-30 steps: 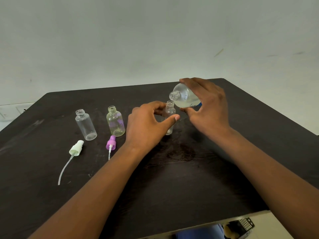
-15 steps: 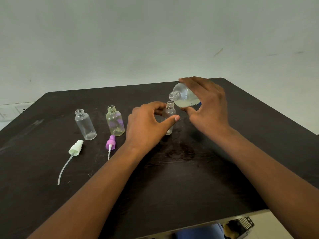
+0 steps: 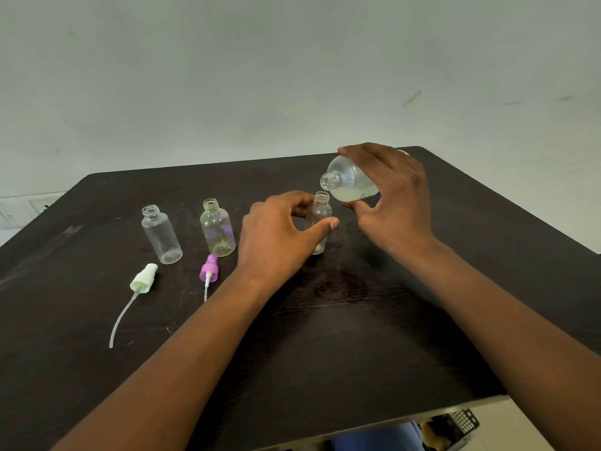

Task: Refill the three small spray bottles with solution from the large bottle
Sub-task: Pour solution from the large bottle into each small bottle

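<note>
- There is one view only, from a wide-angle camera worn on the person's head.
- It looks forward and down across the dark desk point(image 3: 325, 336) toward a pale wall point(image 3: 292, 76) behind it.
- It sits close: both forearms enter from the bottom edge, and the left hand point(image 3: 276, 236) and right hand point(image 3: 390, 203) fall near the middle (the desk's edges bow slightly).
- No second view shares the scene.
</note>
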Available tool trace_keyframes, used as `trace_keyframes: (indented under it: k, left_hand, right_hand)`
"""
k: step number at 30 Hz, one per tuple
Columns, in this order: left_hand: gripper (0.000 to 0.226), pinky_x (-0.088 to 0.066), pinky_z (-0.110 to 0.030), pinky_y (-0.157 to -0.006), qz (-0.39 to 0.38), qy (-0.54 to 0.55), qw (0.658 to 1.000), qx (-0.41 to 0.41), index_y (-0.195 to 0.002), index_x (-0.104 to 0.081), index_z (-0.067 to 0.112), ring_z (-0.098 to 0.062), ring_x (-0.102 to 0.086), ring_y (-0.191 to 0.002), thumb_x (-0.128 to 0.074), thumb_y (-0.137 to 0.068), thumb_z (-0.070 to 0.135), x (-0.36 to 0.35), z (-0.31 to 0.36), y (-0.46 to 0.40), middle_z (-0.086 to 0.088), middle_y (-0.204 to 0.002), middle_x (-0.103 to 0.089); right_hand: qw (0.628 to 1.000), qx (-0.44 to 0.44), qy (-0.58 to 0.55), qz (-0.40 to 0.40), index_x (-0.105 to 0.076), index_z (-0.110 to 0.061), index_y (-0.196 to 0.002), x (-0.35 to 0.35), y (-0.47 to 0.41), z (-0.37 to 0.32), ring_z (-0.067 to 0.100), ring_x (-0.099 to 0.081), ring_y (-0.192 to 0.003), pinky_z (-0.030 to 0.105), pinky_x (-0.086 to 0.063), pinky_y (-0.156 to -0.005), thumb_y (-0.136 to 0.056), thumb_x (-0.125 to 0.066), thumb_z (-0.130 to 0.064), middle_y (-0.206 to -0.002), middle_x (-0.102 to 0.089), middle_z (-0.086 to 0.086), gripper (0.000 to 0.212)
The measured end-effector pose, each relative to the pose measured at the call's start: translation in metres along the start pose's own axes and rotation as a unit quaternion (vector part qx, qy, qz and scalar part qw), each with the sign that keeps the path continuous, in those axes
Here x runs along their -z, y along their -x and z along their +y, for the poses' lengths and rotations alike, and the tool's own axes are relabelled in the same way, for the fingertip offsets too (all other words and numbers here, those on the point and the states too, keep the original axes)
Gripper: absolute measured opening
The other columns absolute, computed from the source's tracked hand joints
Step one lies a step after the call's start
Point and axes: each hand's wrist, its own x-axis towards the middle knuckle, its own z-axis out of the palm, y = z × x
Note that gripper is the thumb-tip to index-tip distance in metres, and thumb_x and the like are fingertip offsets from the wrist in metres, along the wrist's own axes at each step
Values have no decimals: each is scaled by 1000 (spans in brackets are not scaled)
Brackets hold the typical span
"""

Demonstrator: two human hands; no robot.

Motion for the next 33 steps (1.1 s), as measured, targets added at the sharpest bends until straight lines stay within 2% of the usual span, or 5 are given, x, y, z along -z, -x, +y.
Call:
trace_keyframes:
  k: [11,19,33]
  left_hand:
    - [49,-63,-38,-90,-5,0,1000,-8,-120,-79,29,5,-72,-98,-84,-82,59,-2,-4,-2,17,-102,-79]
    - [52,-62,-42,-92,0,-3,1000,-7,-120,-79,30,0,-72,-102,-83,-80,62,-3,-7,-2,18,-102,-79]
    - [52,-63,-37,-91,-6,-2,1000,-9,-122,-79,28,5,-72,-99,-84,-81,59,-2,-4,-1,17,-103,-79]
  right_hand:
    - [1000,3,9,-2,-64,-28,-143,0,0,0,23,-62,-129,45,-44,-113,-71,-92,-12,-138,-67,-3,79]
    - [1000,0,11,0,-65,-29,-143,0,0,1,22,-61,-130,43,-42,-113,-70,-91,-10,-139,-67,-3,80]
    - [1000,3,13,8,-65,-29,-142,-2,0,3,22,-61,-131,43,-44,-113,-69,-92,-8,-139,-66,-4,80]
